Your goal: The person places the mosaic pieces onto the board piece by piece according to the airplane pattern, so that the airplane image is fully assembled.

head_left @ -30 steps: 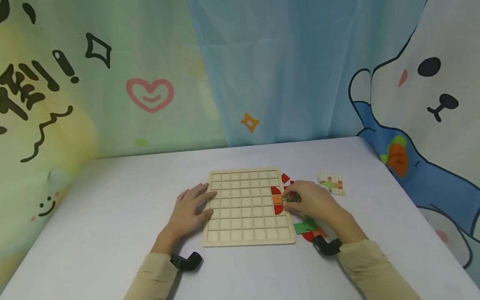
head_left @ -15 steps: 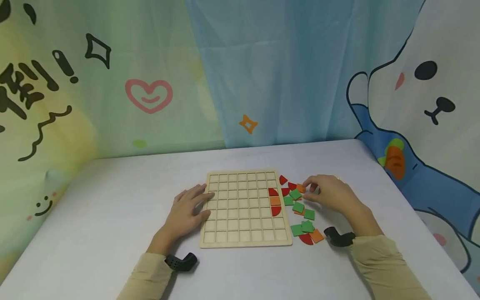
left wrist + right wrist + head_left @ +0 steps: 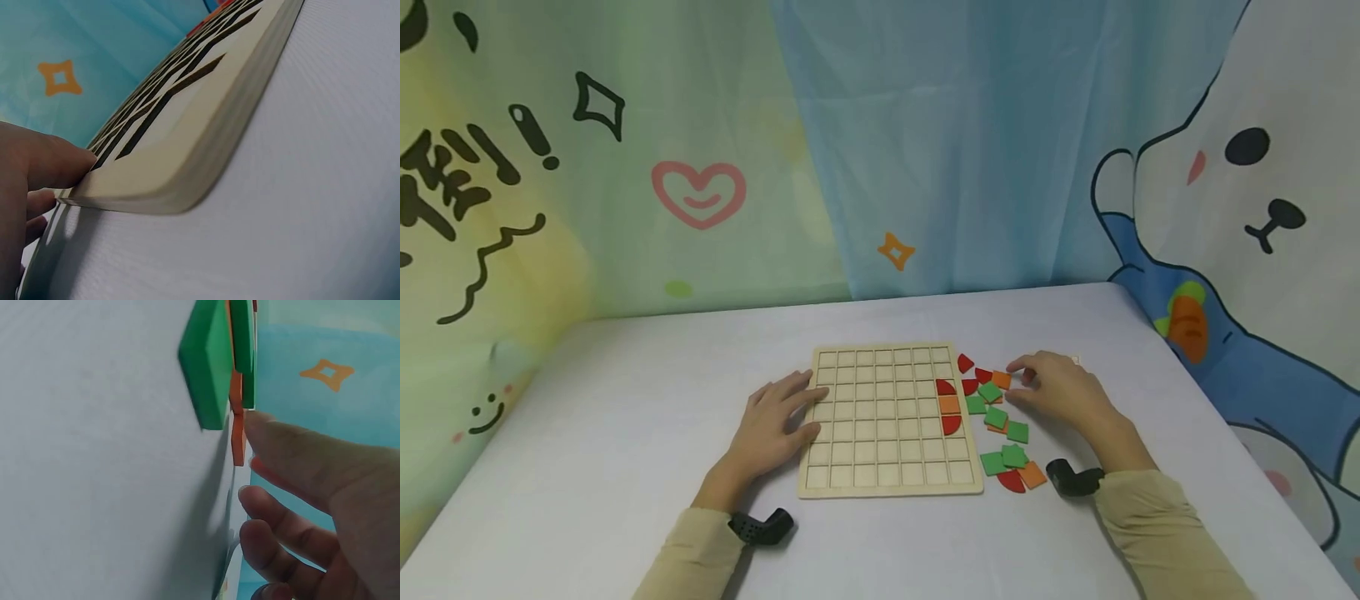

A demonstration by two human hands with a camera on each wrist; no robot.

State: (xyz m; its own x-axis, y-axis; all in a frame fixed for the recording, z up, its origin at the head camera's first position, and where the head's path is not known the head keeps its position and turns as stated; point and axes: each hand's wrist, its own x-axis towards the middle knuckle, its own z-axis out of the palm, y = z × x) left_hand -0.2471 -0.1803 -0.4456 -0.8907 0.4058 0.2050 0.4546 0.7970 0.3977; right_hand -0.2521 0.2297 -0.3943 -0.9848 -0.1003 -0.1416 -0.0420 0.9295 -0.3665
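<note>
A pale wooden grid board [image 3: 883, 492] lies flat on the table. Two red quarter-round tiles sit in its right-hand column, above and below an orange square tile [image 3: 949, 404]. My left hand [image 3: 775, 425] rests at the board's left edge, thumb and index finger touching the frame [image 3: 137, 184]. To the right of the board, my right hand [image 3: 1060, 387] hovers low with thumb and index finger apart, beside a loose orange square tile [image 3: 1002, 379]. Whether a fingertip touches that tile I cannot tell. In the right wrist view, a green tile [image 3: 209, 369] stands out near the thumb.
Several green square tiles [image 3: 1018, 432], orange tiles [image 3: 1032, 474] and red tiles [image 3: 1011, 481] lie scattered and overlapping right of the board. Behind the right hand, a pattern card [image 3: 1077, 359] is nearly all hidden. A printed curtain [image 3: 985, 167] hangs behind the table.
My right hand has moved right, away from the board's right edge to the loose tiles' outer side, and has since stayed nearly still. The left hand keeps its place on the board.
</note>
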